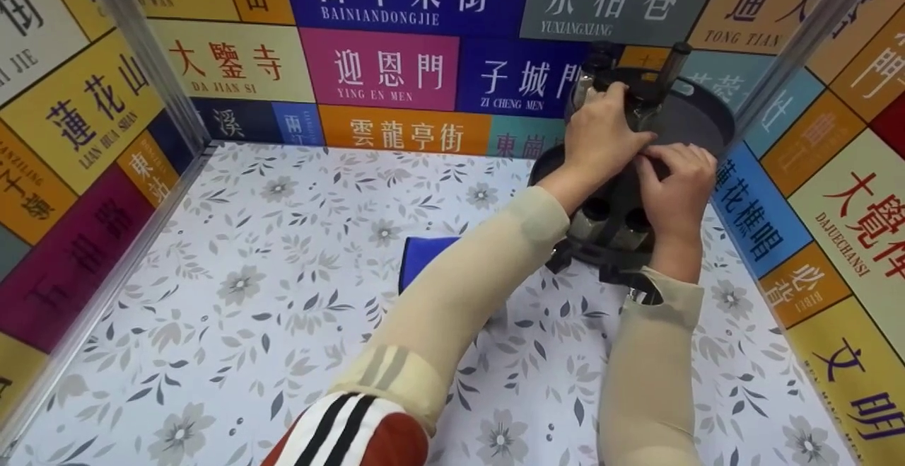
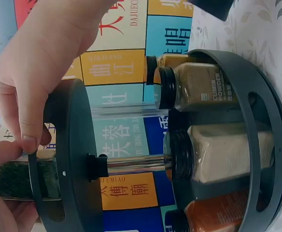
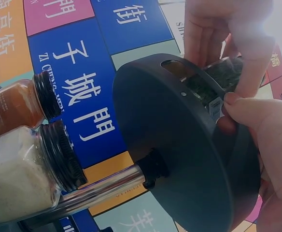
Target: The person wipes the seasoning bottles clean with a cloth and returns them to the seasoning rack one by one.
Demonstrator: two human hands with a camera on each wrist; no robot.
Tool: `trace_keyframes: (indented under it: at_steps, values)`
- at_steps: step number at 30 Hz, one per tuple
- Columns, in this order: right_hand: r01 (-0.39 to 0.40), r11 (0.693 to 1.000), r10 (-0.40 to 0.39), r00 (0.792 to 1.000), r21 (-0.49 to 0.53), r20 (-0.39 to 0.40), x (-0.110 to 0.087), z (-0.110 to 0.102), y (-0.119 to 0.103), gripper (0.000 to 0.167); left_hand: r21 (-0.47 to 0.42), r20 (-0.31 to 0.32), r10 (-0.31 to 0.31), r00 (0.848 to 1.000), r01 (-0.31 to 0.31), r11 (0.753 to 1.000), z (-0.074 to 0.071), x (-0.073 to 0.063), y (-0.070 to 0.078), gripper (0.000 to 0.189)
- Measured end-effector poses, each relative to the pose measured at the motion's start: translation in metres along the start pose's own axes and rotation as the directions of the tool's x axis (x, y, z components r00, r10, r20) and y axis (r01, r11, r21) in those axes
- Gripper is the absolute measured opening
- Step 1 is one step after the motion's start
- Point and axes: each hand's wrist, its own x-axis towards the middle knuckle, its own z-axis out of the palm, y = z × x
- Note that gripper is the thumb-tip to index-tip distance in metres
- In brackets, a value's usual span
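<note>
A dark two-tier round spice rack [image 1: 707,116] stands at the back right in the head view. My left hand [image 1: 604,134] grips a clear jar of green herbs [image 3: 223,75] at the upper tier [image 2: 83,140]. Part of that jar sits inside the tier's slotted rim; fingers hide the rest. My right hand [image 1: 680,187] holds the same rim, its thumb over the edge close to the left fingers. Below, in the left wrist view, the lower tier [image 2: 271,159] carries black-capped jars, including a brown cumin jar [image 2: 204,87], a pale powder jar [image 2: 223,152] and an orange one [image 2: 216,212].
A blue folded cloth [image 1: 424,254] lies on the floral-patterned table [image 1: 240,282], partly behind my left forearm. Colourful panels with street names [image 1: 396,70] enclose the back and sides. Clear posts [image 1: 166,91] stand at the corners.
</note>
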Motion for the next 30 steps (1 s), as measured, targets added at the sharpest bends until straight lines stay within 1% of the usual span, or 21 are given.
trace_keyframes:
  at_steps: [5, 9, 11, 14, 15, 18, 21, 23, 25, 26, 28, 30]
  values:
    - [-0.006, 1.000, 0.006, 1.000, 0.009, 0.003, 0.000, 0.001, -0.001, 0.025, 0.001, 0.039, -0.006, 0.999, 0.006, 1.000, -0.005, -0.001, -0.003, 0.067]
    - [-0.008, 1.000, 0.008, 1.000, 0.019, -0.004, 0.002, 0.000, 0.000, 0.027, -0.020, 0.048, 0.014, 0.999, -0.013, 1.000, -0.010, 0.001, -0.003, 0.064]
    - [-0.018, 0.999, 0.018, 1.000, 0.032, -0.009, 0.003, 0.001, 0.001, 0.026, -0.042, 0.035, 0.025, 0.999, -0.023, 0.999, -0.011, 0.000, -0.004, 0.061]
    - [-0.032, 0.998, 0.032, 0.999, 0.046, -0.007, 0.002, 0.002, 0.002, 0.022, -0.072, -0.002, 0.027, 1.000, -0.027, 0.997, -0.010, -0.005, -0.009, 0.063]
    - [-0.035, 0.998, 0.036, 0.999, 0.048, -0.008, 0.002, 0.003, 0.003, 0.021, -0.086, -0.015, 0.025, 1.000, -0.026, 0.996, -0.010, -0.008, -0.012, 0.064]
    - [-0.041, 0.998, 0.041, 0.999, 0.046, -0.004, 0.001, 0.005, 0.004, 0.018, -0.108, -0.062, 0.043, 0.997, -0.050, 0.993, -0.014, -0.017, -0.024, 0.066]
    - [-0.035, 0.999, 0.036, 0.999, 0.038, -0.016, 0.002, 0.008, 0.006, 0.020, -0.109, -0.083, 0.091, 0.992, -0.100, 0.989, -0.021, -0.031, -0.041, 0.059]
    - [-0.038, 0.998, 0.039, 0.999, 0.042, -0.030, 0.002, 0.010, 0.008, 0.020, -0.110, -0.087, 0.129, 0.988, -0.139, 0.984, -0.025, -0.041, -0.057, 0.053]
    - [-0.041, 0.998, 0.043, 0.998, 0.055, -0.048, 0.002, 0.011, 0.011, 0.020, -0.121, -0.068, 0.153, 0.986, -0.161, 0.980, -0.028, -0.050, -0.077, 0.047]
    - [-0.044, 0.997, 0.048, 0.997, 0.067, -0.064, 0.003, 0.011, 0.013, 0.019, -0.127, -0.051, 0.160, 0.986, -0.165, 0.978, -0.029, -0.053, -0.088, 0.044]
    - [-0.046, 0.994, 0.056, 0.992, 0.095, -0.110, 0.004, 0.011, 0.017, 0.017, -0.124, 0.005, 0.174, 0.985, -0.172, 0.977, -0.032, -0.059, -0.112, 0.039]
    - [-0.031, 0.993, 0.053, 0.981, 0.118, -0.186, 0.004, 0.009, 0.020, 0.017, -0.098, 0.103, 0.177, 0.979, -0.167, 0.981, -0.035, -0.063, -0.138, 0.037]
